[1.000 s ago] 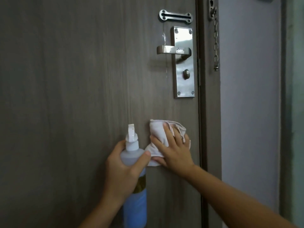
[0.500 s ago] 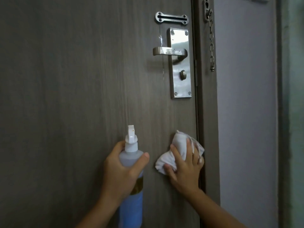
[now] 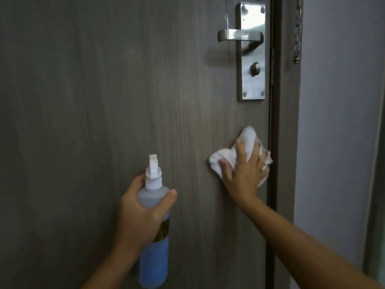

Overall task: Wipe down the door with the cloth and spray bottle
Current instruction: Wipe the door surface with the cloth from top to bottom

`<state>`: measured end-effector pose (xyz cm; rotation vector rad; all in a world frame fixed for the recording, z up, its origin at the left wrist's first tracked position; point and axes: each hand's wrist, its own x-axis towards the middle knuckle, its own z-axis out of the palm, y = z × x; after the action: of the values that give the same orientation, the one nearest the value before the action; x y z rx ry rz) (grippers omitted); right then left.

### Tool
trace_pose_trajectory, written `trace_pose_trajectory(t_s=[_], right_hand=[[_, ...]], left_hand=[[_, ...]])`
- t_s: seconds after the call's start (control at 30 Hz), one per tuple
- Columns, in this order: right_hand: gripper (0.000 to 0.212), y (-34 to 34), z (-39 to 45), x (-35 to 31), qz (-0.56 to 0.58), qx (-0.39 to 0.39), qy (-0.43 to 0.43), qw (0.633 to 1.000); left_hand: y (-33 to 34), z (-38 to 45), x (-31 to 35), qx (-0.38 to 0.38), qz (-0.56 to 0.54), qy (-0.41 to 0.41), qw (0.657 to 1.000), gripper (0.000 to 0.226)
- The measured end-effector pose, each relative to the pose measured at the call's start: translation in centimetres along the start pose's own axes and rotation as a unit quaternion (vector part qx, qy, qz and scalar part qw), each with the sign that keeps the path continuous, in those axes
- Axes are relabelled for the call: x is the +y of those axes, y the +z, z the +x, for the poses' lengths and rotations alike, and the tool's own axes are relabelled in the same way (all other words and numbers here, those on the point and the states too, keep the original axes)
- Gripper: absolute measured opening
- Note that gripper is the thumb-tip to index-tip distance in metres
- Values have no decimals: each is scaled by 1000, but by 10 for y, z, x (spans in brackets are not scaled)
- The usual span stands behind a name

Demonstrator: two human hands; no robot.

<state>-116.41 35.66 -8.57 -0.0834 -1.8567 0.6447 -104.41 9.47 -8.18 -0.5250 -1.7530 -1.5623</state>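
A grey-brown wood-grain door (image 3: pixel 104 90) fills most of the view. My right hand (image 3: pixel 243 174) presses a crumpled white cloth (image 3: pixel 249 138) flat against the door near its right edge, below the lock plate, with the fingers spread over the cloth. My left hand (image 3: pixel 139 213) grips a spray bottle (image 3: pixel 154 257) upright just in front of the door. The bottle has a white nozzle on top, a clear upper part and a blue lower part.
A steel lever handle (image 3: pixel 239 35) on a lock plate (image 3: pixel 253 80) with a thumb-turn sits at the upper right. The door frame (image 3: pixel 286 122) runs down beside the cloth, with a door chain (image 3: pixel 297 38) hanging on it. A pale wall (image 3: pixel 337 122) lies to the right.
My right hand slid the cloth from beside the bottle rightward to the door's edge. My left hand and the bottle stayed put. The view dropped, so the handle sits higher in frame.
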Motion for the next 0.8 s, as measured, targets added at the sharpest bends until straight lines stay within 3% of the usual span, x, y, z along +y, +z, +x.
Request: trace_pose_trajectory(t_s=[0.1, 0.23, 0.43, 0.53, 0.67, 0.8], right_hand=[[60, 3, 31, -35, 1, 53, 42, 998], [62, 15, 2, -40, 11, 65, 70, 995], [65, 36, -94, -5, -6, 12, 14, 1000], [65, 47, -129, -6, -1, 5, 55, 998], [63, 62, -133, -38, 10, 53, 144, 988], [60, 71, -140, -57, 14, 66, 163, 984]], left_hand=[[-21, -2, -4, 19, 12, 12, 1000, 32], [-47, -11, -20, 50, 26, 6, 998, 25], [-101, -24, -45, 103, 65, -15, 992, 34], [-135, -26, -54, 132, 87, -24, 987, 43], [-174, -27, -59, 150, 105, -12, 983, 44], [-215, -31, -70, 158, 141, -7, 977, 48]])
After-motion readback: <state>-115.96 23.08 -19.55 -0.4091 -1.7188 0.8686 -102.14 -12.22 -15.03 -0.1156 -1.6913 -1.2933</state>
